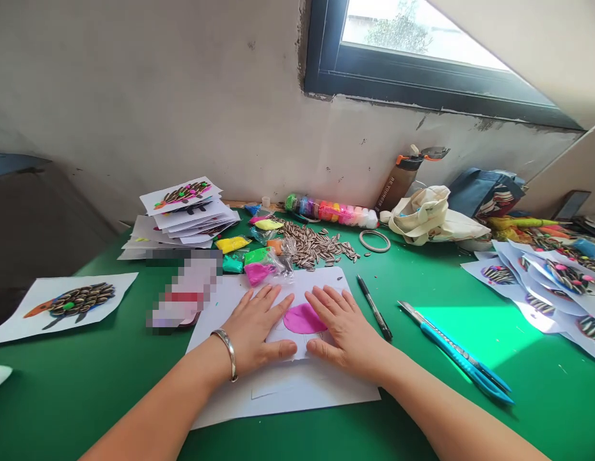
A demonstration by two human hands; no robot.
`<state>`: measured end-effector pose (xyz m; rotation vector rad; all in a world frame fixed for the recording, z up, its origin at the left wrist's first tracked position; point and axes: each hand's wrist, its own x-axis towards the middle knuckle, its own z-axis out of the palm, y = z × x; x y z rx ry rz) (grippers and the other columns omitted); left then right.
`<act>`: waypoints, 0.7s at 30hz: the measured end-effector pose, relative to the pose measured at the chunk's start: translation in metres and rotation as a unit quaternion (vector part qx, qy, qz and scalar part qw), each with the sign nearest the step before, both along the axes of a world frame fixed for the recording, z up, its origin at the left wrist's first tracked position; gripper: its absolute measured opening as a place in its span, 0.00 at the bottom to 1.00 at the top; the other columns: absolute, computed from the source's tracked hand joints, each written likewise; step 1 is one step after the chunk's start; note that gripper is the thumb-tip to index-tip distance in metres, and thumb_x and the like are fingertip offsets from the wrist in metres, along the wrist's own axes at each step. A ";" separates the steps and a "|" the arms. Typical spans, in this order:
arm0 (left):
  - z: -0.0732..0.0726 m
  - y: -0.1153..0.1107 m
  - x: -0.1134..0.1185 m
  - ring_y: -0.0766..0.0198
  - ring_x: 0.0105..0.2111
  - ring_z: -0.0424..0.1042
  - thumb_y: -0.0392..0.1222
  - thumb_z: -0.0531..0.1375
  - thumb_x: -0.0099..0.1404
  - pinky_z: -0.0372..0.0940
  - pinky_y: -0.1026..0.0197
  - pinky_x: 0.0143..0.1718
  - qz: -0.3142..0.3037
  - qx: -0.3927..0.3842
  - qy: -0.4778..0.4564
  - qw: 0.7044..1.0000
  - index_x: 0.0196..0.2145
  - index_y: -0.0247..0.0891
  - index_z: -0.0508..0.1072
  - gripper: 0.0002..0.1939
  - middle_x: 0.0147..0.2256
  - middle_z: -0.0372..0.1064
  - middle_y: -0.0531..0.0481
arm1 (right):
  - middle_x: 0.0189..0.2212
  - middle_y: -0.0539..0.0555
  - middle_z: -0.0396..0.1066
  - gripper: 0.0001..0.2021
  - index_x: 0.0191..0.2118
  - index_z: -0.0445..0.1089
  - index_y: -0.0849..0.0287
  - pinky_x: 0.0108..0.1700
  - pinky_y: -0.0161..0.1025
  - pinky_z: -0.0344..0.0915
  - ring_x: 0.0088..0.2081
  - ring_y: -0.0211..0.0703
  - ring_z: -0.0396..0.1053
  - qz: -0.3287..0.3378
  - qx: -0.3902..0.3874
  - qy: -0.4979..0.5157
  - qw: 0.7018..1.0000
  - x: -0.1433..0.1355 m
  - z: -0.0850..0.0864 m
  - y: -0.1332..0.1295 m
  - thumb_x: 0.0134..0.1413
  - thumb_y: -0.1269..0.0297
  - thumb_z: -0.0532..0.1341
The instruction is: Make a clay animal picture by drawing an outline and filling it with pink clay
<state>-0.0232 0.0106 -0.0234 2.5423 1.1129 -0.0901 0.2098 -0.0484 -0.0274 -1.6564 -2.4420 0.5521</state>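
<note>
A flat pink clay oval [303, 319] lies on a small white sheet between my hands. My left hand [259, 323] rests flat on the paper to the left of the oval, its fingers stretched out and a silver bangle on the wrist. On the other side, my right hand [343, 326] lies flat with fingers extended, the tips touching or covering the oval's right edge. Beneath both is a larger sheet of white paper [321, 387] with faint drawn lines. Just beyond my fingers are bags of coloured clay, among them a pink one [260, 274].
A black pen [374, 307] and a blue utility knife [455, 352] lie to the right. Sunflower seeds [317, 244] are heaped at the back beside a tape roll [374, 241]. Stacked seed pictures [182, 218] stand back left; a bottle [398, 182] leans by the wall.
</note>
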 end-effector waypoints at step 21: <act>-0.010 -0.003 0.000 0.44 0.65 0.37 0.68 0.54 0.57 0.38 0.38 0.61 0.013 0.042 0.000 0.999 0.64 0.50 0.49 0.42 0.66 0.38 0.42 | 0.64 0.56 0.51 0.22 0.60 0.60 0.46 0.61 0.63 0.43 0.65 0.57 0.44 -0.028 0.046 0.011 0.999 -0.002 -0.006 0.007 0.61 0.51 0.53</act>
